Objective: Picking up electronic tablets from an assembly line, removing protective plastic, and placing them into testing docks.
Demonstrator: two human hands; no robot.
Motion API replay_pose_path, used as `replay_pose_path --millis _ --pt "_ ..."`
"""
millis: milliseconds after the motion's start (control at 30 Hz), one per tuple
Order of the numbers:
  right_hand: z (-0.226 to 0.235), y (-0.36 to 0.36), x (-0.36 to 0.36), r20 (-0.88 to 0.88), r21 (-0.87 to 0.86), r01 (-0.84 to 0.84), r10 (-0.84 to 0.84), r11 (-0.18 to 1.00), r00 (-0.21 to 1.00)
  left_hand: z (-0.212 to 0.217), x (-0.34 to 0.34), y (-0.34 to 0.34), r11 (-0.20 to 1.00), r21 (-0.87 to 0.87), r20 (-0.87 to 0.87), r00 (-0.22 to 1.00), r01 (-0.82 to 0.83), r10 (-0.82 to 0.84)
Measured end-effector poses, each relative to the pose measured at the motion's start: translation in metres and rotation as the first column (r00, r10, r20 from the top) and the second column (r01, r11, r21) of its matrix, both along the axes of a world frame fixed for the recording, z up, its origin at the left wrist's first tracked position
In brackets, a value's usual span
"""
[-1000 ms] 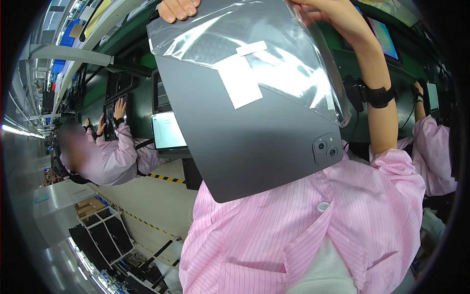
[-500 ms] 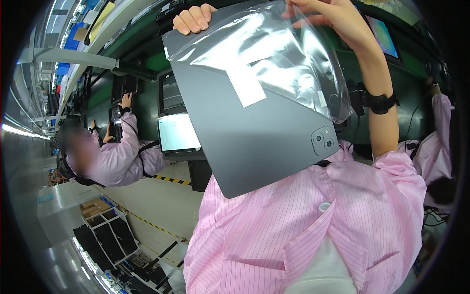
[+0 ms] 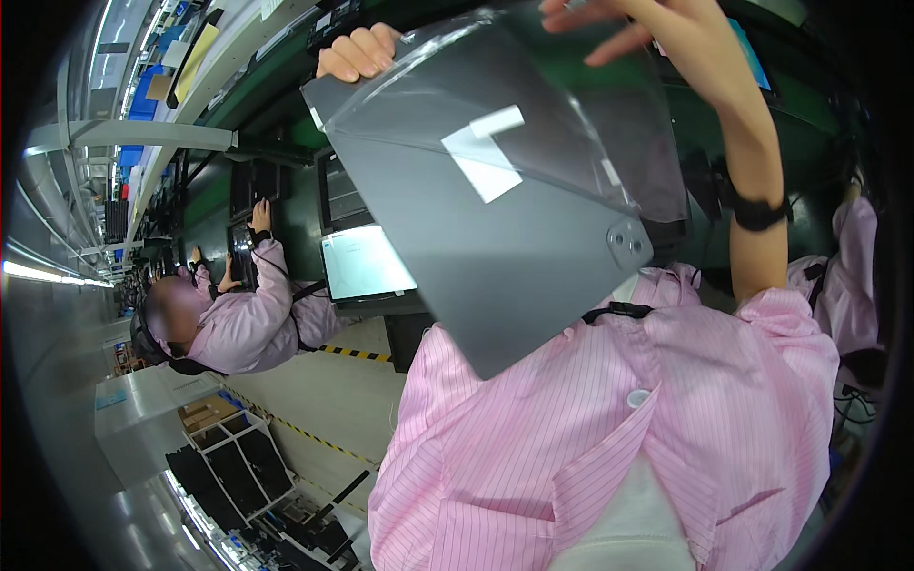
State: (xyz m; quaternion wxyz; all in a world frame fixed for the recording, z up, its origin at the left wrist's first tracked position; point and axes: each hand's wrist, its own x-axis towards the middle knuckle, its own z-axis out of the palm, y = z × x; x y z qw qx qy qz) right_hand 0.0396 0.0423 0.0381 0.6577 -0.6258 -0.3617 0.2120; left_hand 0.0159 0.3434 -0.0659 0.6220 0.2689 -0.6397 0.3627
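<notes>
A grey tablet [image 3: 447, 257] hangs tilted before my chest, its back and camera bump facing up. My left hand [image 3: 359, 54] is closed around its upper left edge, the fingers curled over the top. Clear plastic film [image 3: 571, 133] lies across the upper part of the tablet and sticks out past its right side. A white label [image 3: 483, 157] shows near the middle; whether it sits on the film or the tablet I cannot tell. Over the film's upper right edge is my right hand [image 3: 657, 33], fingers stretched apart, partly cut off by the frame's top.
A lit screen [image 3: 367, 259] and a dark tray [image 3: 341, 186] are on the green bench to the left. At far left a co-worker [image 3: 238, 314] in pink handles a dark device. Another pink sleeve [image 3: 854, 271] shows at right. A white-framed rack [image 3: 238, 457] stands behind on the floor.
The film has turned from bright glare to nearly see-through. My right hand has shifted up, its fingers spreading wider. The tablet has tilted slightly, its lower corner moving right.
</notes>
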Motion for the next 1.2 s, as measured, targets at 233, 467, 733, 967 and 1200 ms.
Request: replay_pose_path --millis 233,467,733,967,1200 --pt "-0.032 -0.041 -0.092 0.947 0.112 0.081 -0.132 0.99 0.294 0.017 -0.056 0.052 0.854 0.415 -0.229 0.873 -0.312 0.431" --pt "-0.069 -0.057 -0.05 0.704 -0.061 -0.074 0.095 0.995 0.704 0.009 -0.062 0.031 0.879 0.097 -0.337 0.816 -0.467 0.47" --pt "-0.192 -0.018 -0.021 0.159 -0.293 0.06 -0.013 0.954 0.987 0.02 -0.152 0.017 0.291 0.041 -0.695 0.182 -0.956 0.695" --pt "-0.251 0.152 -0.074 -0.182 -0.296 -0.33 0.286 0.897 0.941 -0.026 -0.289 -0.024 -0.302 0.327 -0.894 -0.396 -0.896 0.207" --pt "-0.327 0.253 -0.108 -0.571 -0.49 -0.536 0.211 0.687 0.793 -0.089 -0.388 -0.086 -0.328 0.498 -0.864 -0.427 -0.803 -0.267"
